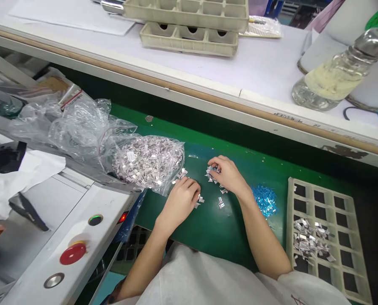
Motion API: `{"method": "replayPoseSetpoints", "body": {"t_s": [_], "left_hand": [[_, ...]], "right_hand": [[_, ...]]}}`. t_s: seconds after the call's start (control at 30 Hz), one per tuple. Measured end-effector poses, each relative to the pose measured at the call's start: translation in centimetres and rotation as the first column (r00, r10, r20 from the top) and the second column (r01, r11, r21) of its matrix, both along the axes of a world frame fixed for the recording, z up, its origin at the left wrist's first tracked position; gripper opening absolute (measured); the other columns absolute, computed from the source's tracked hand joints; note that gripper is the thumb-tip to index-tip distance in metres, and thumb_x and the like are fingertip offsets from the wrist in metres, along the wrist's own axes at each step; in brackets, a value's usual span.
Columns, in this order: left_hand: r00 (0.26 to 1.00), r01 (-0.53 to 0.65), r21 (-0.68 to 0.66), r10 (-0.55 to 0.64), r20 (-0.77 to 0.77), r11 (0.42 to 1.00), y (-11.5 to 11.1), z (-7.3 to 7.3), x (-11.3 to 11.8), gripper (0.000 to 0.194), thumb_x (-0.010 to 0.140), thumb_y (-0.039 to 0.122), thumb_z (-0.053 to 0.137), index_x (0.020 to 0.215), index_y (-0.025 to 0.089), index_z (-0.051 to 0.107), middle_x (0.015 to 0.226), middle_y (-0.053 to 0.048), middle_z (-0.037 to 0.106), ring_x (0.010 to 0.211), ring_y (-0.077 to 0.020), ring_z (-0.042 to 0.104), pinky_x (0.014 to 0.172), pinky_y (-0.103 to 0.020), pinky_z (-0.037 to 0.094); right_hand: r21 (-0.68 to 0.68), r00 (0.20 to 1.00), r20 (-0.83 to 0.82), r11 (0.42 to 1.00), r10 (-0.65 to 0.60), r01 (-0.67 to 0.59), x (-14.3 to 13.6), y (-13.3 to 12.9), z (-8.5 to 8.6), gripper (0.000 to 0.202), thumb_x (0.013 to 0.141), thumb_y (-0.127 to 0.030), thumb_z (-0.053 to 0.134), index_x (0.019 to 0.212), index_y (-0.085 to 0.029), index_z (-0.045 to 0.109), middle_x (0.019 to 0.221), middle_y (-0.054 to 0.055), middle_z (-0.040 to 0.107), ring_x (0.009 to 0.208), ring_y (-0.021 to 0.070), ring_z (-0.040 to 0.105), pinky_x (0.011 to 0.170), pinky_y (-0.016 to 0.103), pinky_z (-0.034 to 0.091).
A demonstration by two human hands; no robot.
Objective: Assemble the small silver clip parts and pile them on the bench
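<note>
My left hand (181, 199) is low over the green work surface (208, 224), its fingers curled inward beside a few small silvery metal pieces (199, 201). What its fingertips hold is hidden. My right hand (230, 173) has thumb and fingers pinched at a little heap of the same small metal pieces (211, 177). One loose piece (221, 202) lies between the hands, nearer me. Left of my left hand, a clear plastic bag (180, 148) lies open, full of these pieces. Behind my right wrist is a pile of shiny blue bits (265, 200).
A compartment tray (330, 192) at right has metal pieces heaped in some cells. Stacked trays (189, 40) and a glass bottle (330, 80) stand on the white shelf (268, 72). A machine panel with a red button (73, 253) borders the left, beside crumpled plastic bags (77, 123).
</note>
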State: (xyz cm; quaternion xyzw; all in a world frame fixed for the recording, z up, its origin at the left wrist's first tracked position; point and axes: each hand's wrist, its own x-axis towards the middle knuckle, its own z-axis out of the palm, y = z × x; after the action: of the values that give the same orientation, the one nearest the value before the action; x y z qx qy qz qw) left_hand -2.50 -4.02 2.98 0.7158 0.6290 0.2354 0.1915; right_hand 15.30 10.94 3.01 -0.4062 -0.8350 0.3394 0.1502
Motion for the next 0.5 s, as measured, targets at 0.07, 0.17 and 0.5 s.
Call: {"method": "replayPoseSetpoints", "body": {"t_s": [0.07,0.17,0.5], "left_hand": [[0.988,-0.035,-0.013,0.037,0.147,0.999,-0.2,0.1,0.1,0.017,0.103,0.011,0.055,0.098,0.022,0.067,0.109,-0.006,0.076,0.096,-0.0241,0.068,0.087,-0.04,0.055],[0.908,-0.105,-0.07,0.124,0.401,0.992,-0.5,0.2,0.2,0.01,0.103,0.018,0.06,0.104,0.023,0.069,0.103,-0.003,0.079,0.084,-0.0186,0.074,0.078,-0.032,0.056],[0.625,-0.198,-0.172,0.26,0.736,0.965,-0.2,-0.6,0.4,0.023,0.103,0.037,0.068,0.113,0.023,0.083,0.082,-0.004,0.073,0.062,-0.0154,0.07,0.059,-0.028,0.054]], "right_hand": [[-0.007,1.0,0.009,1.0,-0.005,0.005,0.3,0.3,0.0,0.031,0.084,-0.007,0.069,0.109,-0.024,0.071,0.097,0.003,0.066,0.09,0.0211,0.06,0.082,0.033,0.046],[0.012,0.998,-0.038,0.999,-0.04,0.04,0.4,0.8,0.0,0.03,0.084,-0.01,0.07,0.111,-0.025,0.072,0.096,0.002,0.066,0.089,0.0211,0.061,0.082,0.034,0.047],[0.315,0.962,-0.066,0.909,-0.265,0.272,-1.5,3.4,-3.5,0.033,0.103,-0.025,0.051,0.124,-0.017,0.075,0.111,0.015,0.067,0.108,0.0346,0.057,0.102,0.051,0.049]]}}
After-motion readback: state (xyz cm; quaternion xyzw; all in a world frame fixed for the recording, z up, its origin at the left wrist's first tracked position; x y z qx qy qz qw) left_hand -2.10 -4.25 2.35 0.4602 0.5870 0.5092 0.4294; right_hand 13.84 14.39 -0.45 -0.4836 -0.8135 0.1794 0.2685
